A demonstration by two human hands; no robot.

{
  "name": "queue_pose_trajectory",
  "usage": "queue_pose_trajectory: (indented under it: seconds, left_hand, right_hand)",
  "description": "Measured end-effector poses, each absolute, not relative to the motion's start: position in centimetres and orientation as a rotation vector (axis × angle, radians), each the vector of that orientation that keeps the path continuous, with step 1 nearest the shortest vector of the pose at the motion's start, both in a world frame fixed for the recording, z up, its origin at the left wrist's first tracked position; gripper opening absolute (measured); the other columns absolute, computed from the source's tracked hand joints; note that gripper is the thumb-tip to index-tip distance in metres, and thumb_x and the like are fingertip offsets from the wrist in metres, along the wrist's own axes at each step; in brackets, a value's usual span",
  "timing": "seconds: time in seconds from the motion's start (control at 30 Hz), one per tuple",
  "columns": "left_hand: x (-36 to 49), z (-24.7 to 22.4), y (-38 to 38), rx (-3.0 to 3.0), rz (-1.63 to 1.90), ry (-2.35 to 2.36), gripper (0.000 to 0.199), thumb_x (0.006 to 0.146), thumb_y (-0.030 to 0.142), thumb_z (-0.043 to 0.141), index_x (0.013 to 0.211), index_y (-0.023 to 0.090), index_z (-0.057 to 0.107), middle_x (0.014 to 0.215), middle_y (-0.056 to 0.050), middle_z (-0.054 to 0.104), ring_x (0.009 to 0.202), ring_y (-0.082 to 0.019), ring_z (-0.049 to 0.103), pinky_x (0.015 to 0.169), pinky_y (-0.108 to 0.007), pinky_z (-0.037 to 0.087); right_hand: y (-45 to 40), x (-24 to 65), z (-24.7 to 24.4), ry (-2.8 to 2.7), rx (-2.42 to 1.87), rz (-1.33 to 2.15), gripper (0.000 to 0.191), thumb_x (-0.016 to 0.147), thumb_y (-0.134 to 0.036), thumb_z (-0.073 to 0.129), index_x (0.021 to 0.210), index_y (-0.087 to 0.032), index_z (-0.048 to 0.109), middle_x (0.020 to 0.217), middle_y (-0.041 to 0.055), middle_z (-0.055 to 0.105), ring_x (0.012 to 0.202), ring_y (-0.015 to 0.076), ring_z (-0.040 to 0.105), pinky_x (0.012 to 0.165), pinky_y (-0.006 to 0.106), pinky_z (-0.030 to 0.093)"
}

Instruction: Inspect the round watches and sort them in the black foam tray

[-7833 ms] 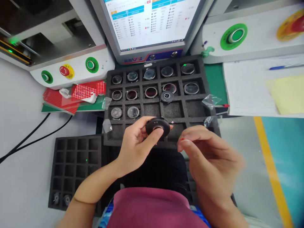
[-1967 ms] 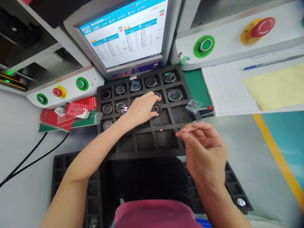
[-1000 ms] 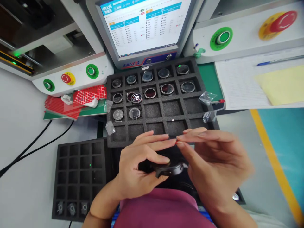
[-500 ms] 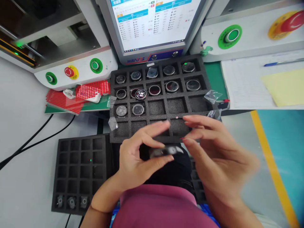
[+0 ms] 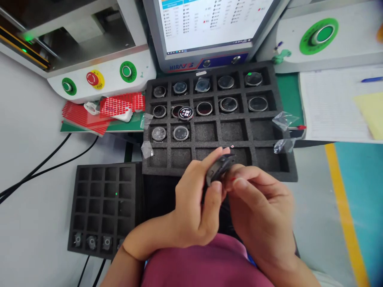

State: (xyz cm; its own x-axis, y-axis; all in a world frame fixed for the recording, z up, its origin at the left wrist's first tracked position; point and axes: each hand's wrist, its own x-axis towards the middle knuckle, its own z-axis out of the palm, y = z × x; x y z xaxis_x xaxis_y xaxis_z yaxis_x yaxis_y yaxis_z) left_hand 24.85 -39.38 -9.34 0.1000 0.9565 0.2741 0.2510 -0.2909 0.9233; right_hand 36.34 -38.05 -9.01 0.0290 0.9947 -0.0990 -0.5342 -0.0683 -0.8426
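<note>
Two black foam trays lie on the tabletop: the larger foam tray in the middle of the frame and a smaller foam tray at lower left. In the larger one I count twelve round watch bodies in its upper three rows, five in the top row, five in the second, two in the third, plus one lit watch resting on the divider of the second row. The smaller tray shows three or four small parts along its bottom row. Three green buttons and one red stop button sit on the white machine housings at the top. The watch body in hand is round, black and tilted on edge, just below the centre of the frame over the larger tray's near edge. The left hand pinches it between thumb and fingers; the right hand has its thumb and forefinger pressed together against the watch's right side. Half a second ago the watch lay flatter and lower, with the right hand's fingers spread.
</note>
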Motion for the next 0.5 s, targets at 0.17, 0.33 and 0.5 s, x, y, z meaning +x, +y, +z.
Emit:
queue_pose_trajectory:
  seconds: [0.17, 0.33, 0.5]
  left_hand:
    - [24.9, -9.9, -39.1, 1.974, 1.278, 1.214, 0.05, 0.106, 0.022, 0.043, 0.154, 0.009, 0.042, 0.138, -0.019, 0.067, 0.116, -0.022, 0.067, 0.098, -0.034, 0.059]
    - [25.3, -10.5, -39.0, 2.099, 1.343, 1.282, 0.052, 0.105, 0.023, 0.04, 0.154, 0.005, 0.042, 0.139, -0.021, 0.066, 0.107, -0.022, 0.067, 0.089, -0.034, 0.061]
    - [25.4, -10.3, -38.8, 2.214, 1.376, 1.298, 0.052, 0.104, 0.018, 0.04, 0.153, 0.0, 0.042, 0.134, -0.022, 0.068, 0.112, -0.024, 0.067, 0.088, -0.035, 0.062]
  right_hand:
    - [-38.3, 36.4, -8.3, -0.564, -0.983, 1.49, 0.02, 0.076, -0.031, 0.089, 0.066, -0.022, 0.074, 0.063, -0.0017, 0.064, 0.058, 0.0074, 0.061, 0.059, 0.014, 0.055]
    - [-38.3, 36.2, -7.9, -0.512, -1.004, 1.516, 0.025, 0.072, -0.033, 0.091, 0.061, -0.022, 0.071, 0.062, -0.0016, 0.062, 0.058, 0.0083, 0.058, 0.058, 0.017, 0.053]
    - [-38.1, 35.9, -7.8, -0.492, -0.97, 1.546, 0.027, 0.073, -0.029, 0.089, 0.059, -0.022, 0.067, 0.057, -0.0016, 0.062, 0.053, 0.0098, 0.057, 0.054, 0.018, 0.05]
